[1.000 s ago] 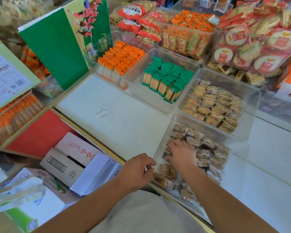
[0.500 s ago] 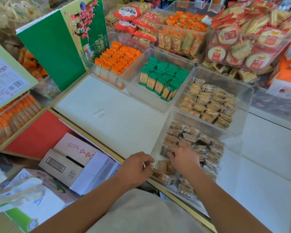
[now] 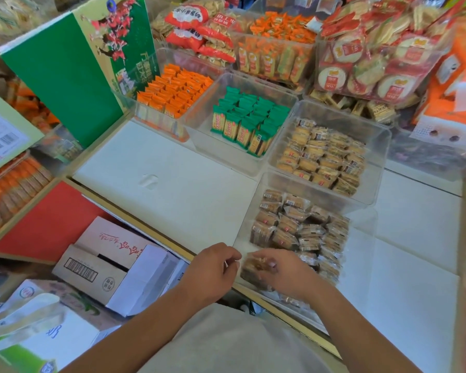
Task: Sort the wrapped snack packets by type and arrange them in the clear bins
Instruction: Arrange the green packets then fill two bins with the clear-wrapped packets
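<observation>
Head view: right hand (image 3: pixel 283 275) curls fingers round a brown packet (image 3: pixel 250 266) at the near-left corner of the near clear bin (image 3: pixel 249 208), blurred. Just outside that corner, left hand (image 3: pixel 213 270), fingers curled; can't tell if pinching anything. Packet rows (image 3: pixel 299 227) fill the bin's far part. Cardboard box (image 3: pixel 105 265) left of the bin.

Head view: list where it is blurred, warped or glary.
Head view: motion blur smears the right hand and the brown packet it pinches, the left hand less so; the green packets mid-frame are sharp; the corners soften, as at the white bag; light is even, without hard shadows or glare.
</observation>
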### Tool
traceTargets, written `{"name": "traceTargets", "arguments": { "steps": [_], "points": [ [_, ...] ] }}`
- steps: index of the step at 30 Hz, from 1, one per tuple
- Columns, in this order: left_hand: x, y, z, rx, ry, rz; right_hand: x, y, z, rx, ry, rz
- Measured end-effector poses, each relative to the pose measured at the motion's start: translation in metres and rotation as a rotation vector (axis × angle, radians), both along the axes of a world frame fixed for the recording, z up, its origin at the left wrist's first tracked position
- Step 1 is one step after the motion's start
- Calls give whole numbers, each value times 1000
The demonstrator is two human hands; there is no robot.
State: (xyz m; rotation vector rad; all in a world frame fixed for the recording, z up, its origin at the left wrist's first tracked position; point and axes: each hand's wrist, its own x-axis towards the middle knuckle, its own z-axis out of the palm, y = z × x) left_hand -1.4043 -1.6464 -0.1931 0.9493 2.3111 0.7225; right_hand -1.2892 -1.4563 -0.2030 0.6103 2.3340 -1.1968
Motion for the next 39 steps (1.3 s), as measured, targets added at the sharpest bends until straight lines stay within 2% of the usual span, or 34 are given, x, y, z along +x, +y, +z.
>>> {"name": "traceTargets", "arguments": {
  "steps": [2,7,13,16,20,25,31,39],
  "points": [
    [0,7,2,2,21,-61,8,6,10,19,46,-67],
    [2,38,-12,-31,0,-231,40,23,17,76,208,-514],
    [11,87,-51,-490,-94,-438,67,19,13,166,423,-579],
    [10,97,-61,-628,-90,-537,76,20,6,147,437,-621],
    [6,103,-70,-597,-90,-511,78,20,10,61,398,-719],
    [3,120,-55,-626,121,-610,76,28,10,-73,322,-810],
    [1,113,-51,-545,-146,-525,80,33,11,-76,356,-800],
    [4,104,-51,-343,-112,-416,91,26,16,-244,383,-868]
  ]
}}
